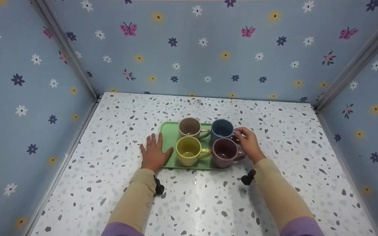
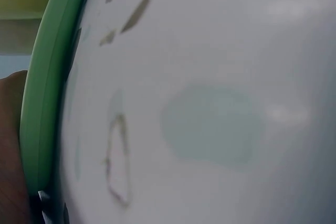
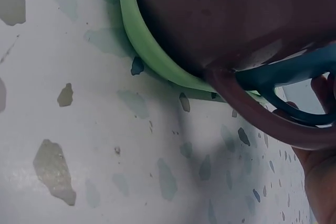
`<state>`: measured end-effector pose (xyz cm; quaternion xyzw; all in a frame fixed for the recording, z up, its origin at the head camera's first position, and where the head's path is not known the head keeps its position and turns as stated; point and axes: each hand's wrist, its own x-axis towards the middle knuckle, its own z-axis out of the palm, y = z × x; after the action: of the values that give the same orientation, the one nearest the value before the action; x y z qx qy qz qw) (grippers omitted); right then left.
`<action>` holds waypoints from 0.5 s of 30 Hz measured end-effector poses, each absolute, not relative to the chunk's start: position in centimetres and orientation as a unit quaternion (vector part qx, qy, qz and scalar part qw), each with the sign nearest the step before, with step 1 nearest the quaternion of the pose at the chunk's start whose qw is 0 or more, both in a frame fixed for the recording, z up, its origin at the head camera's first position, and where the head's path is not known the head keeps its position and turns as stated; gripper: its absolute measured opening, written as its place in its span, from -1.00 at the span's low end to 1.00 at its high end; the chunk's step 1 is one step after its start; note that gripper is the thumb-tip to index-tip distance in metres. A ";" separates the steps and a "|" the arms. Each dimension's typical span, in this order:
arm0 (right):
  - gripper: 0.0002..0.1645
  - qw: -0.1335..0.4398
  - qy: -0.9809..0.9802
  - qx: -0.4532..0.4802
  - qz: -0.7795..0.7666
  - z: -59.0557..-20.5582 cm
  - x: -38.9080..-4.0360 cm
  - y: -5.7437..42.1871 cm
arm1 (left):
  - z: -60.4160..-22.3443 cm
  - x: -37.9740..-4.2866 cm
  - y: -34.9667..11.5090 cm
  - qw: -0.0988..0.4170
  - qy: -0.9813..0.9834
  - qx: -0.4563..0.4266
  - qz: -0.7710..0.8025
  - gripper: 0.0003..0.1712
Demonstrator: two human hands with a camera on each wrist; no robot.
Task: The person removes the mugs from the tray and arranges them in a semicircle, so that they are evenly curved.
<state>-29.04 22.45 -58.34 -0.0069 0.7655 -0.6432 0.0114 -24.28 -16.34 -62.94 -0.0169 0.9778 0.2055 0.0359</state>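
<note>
A green tray carries a taupe mug, a blue mug, a yellow mug and a plum mug, all upright with handles pointing right. My left hand lies with fingers spread at the tray's left edge, its thumb over the rim; the left wrist view shows the tray rim beside it. At the right, my right hand pinches the blue mug's handle. In the right wrist view, the plum mug's handle passes in front of the blue handle.
The tray stands on a white speckled tabletop. Flower-patterned panels close in the back, the left and the right. The plum mug sits directly in front of the blue one, its handle near my right wrist.
</note>
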 end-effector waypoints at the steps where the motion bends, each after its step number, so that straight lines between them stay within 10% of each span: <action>1: -0.73 0.010 0.764 -0.008 -0.645 -58.3 -29.0 22.5 | -62.9 -24.3 -16.3 0.035 0.978 -0.017 0.203 0.05; 15: -0.76 -0.005 0.731 -0.034 -0.682 -56.1 -29.1 23.2 | -63.0 -24.4 -16.3 0.040 0.979 -0.019 0.199 0.05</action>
<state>-29.11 23.16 -56.14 -0.0344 0.7307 -0.6818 -0.0055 -24.41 -16.34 -63.02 -0.0186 0.9791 0.1987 0.0400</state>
